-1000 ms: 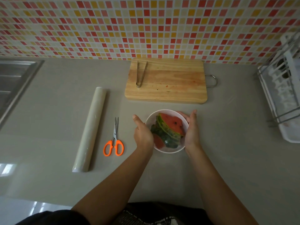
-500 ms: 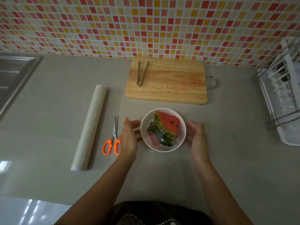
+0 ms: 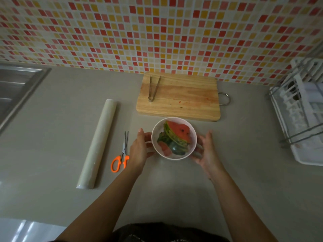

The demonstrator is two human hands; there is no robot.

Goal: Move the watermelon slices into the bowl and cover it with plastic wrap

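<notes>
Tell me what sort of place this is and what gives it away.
Most likely a home kitchen counter. A steel sink is set into the worktop at the far left, a dish rack stands at the right edge, and a wooden cutting board lies against the mosaic-tiled wall.

Bowl (image 3: 192, 136) — between left hand (image 3: 138, 151), right hand (image 3: 207, 153)

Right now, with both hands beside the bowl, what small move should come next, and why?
Probably press the film down around the bowl: the left hand and right hand flank it open, slices lie inside, and faint film seems to hang loose at its sides.
</notes>
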